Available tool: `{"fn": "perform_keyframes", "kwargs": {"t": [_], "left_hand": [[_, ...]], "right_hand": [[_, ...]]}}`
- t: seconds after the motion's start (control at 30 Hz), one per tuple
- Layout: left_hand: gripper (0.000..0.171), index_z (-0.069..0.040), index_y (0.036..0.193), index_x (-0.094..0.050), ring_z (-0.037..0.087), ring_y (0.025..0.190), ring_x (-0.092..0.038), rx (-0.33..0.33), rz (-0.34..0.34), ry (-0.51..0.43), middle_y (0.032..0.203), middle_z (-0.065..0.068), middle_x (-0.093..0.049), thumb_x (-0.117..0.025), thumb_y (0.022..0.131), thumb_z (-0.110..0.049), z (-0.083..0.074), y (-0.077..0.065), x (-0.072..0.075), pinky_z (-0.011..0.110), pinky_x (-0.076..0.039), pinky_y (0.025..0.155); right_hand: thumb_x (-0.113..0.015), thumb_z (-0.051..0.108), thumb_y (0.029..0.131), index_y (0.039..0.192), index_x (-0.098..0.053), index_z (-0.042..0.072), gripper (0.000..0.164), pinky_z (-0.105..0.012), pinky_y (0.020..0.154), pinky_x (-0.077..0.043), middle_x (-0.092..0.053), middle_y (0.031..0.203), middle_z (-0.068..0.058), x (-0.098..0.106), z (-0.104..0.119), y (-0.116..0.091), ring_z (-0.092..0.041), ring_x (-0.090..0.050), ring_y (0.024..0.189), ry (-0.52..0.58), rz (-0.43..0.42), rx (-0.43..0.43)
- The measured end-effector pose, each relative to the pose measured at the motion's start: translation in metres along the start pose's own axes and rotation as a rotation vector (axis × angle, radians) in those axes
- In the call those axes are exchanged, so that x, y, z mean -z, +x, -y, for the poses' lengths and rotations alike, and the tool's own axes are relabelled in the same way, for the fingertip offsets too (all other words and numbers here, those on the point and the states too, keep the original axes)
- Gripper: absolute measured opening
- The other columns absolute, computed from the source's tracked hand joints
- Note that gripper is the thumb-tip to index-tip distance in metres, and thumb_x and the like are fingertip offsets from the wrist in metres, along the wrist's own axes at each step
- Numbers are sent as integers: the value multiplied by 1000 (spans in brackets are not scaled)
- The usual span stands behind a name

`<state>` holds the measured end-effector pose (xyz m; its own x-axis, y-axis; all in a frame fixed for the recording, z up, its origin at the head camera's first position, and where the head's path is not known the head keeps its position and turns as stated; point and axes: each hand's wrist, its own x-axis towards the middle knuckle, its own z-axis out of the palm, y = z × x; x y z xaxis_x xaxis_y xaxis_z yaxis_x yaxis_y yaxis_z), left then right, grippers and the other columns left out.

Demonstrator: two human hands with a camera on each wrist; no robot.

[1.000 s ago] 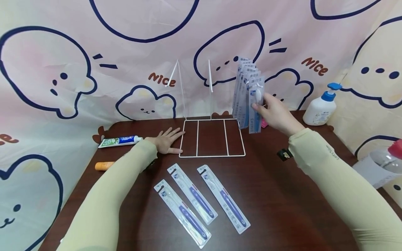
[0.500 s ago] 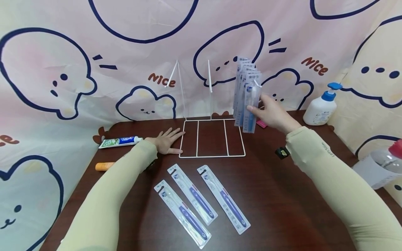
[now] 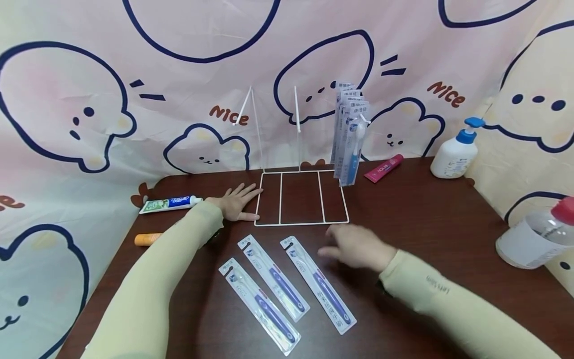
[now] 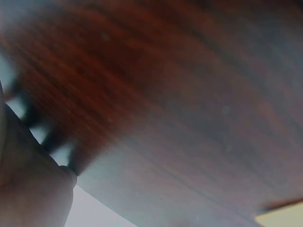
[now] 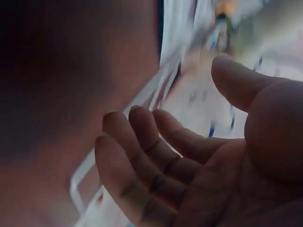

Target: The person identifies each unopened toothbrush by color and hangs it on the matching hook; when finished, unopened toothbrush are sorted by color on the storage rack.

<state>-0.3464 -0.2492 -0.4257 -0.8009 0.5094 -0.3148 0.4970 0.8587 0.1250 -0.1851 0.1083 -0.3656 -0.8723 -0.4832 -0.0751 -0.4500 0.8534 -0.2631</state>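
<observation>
My left hand (image 3: 233, 203) lies with fingers spread at the left side of the white wire display rack (image 3: 301, 224), the thumb and fingertips at its base frame. Over the table, just right of the nearest packaged toothbrush (image 3: 318, 284), is my right hand (image 3: 356, 245). In the right wrist view that right hand (image 5: 203, 165) has loosely bent fingers, thumb apart, and holds nothing. Two more packaged toothbrushes (image 3: 274, 277) with purple handles lie to the left. Several packaged toothbrushes (image 3: 352, 139) hang in a row from the rack's right prong; the left and middle prongs carry none.
A green and blue toothpaste tube (image 3: 170, 203) and an orange tube (image 3: 148, 239) lie at the left. Behind on the right are a pink tube (image 3: 383, 168) and a white pump bottle (image 3: 456, 152). A clear red-capped bottle (image 3: 535, 239) stands at the right edge.
My right hand has let go of the front hanging toothbrush pack and moved down toward the toothbrushes on the table. The pack hangs on the right prong. My left hand has stayed put.
</observation>
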Motion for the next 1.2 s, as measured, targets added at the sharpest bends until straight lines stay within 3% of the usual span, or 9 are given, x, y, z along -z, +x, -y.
{"fn": "perform_keyframes", "kwargs": {"t": [0.1, 0.23, 0.4, 0.57, 0.73, 0.83, 0.93, 1.07, 1.2], "left_hand": [[93, -30, 148, 1, 36, 137, 6, 1, -2, 0, 153, 3, 8, -40, 77, -75, -1, 0, 0, 62, -5, 102], [93, -28, 148, -1, 37, 137, 5, 4, -7, -6, 154, 5, 6, -42, 78, -74, -4, -3, 2, 62, -6, 102], [94, -29, 148, 1, 37, 137, 6, -5, -16, -4, 153, 5, 7, -40, 77, -76, -1, -1, 0, 62, -6, 102], [94, -30, 148, 1, 36, 137, 6, -10, -23, -3, 153, 4, 8, -39, 77, -76, 1, 0, -1, 62, -5, 102], [93, -26, 149, -3, 40, 136, 4, -28, -36, -26, 153, 8, 4, -43, 79, -72, -2, -4, 2, 65, -6, 99], [92, -27, 149, -3, 39, 136, 4, -25, -33, -16, 154, 7, 4, -42, 79, -73, -1, -4, 2, 64, -6, 100], [93, -27, 148, -1, 38, 136, 5, -23, -28, -5, 153, 6, 6, -40, 78, -75, 1, -3, 0, 64, -5, 101], [93, -28, 148, 0, 38, 136, 5, -22, -26, -1, 153, 6, 6, -40, 78, -75, 3, -1, -2, 63, -5, 101], [92, -26, 149, -1, 40, 136, 4, -28, -25, -5, 153, 8, 5, -42, 80, -72, 0, -2, 0, 64, -6, 100]], "right_hand": [[-66, 58, 74, 114, -60, 8, 65, -39, 66, -48, -58, 96, -4, -21, 24, -10, -20, -57, 83, -60, 25, 49], [-73, 61, 63, 120, -56, 3, 82, -36, 59, -46, -53, 92, -6, -33, 40, -16, -19, -52, 78, -128, 44, 103], [-83, 42, 61, 115, -56, 3, 72, -36, 53, -44, -49, 85, -6, -33, 39, -17, -20, -50, 74, -144, 59, 104], [-83, 18, 63, 121, -54, 5, 65, -39, 55, -46, -52, 87, -10, -28, 23, -17, -22, -53, 75, -121, 74, 73], [-75, 10, 72, 117, -56, 8, 49, -37, 63, -45, -53, 86, -4, -22, 3, -18, -18, -52, 76, -36, 60, 35], [-68, 8, 78, 102, -58, 11, 26, -36, 64, -43, -53, 80, 0, -14, -6, -19, -15, -51, 73, 34, -3, 52], [-66, 13, 82, 95, -57, 14, 15, -33, 61, -42, -54, 77, 3, -2, -11, -18, -14, -49, 67, 139, -73, 57], [-65, 22, 86, 101, -58, 14, 19, -32, 61, -49, -62, 87, -2, 22, -10, -13, -13, -57, 70, 332, -169, 29], [-65, 27, 87, 122, -53, 16, 39, -41, 66, -53, -61, 112, -7, 46, -1, -6, -20, -63, 87, 488, -221, 24]]}}
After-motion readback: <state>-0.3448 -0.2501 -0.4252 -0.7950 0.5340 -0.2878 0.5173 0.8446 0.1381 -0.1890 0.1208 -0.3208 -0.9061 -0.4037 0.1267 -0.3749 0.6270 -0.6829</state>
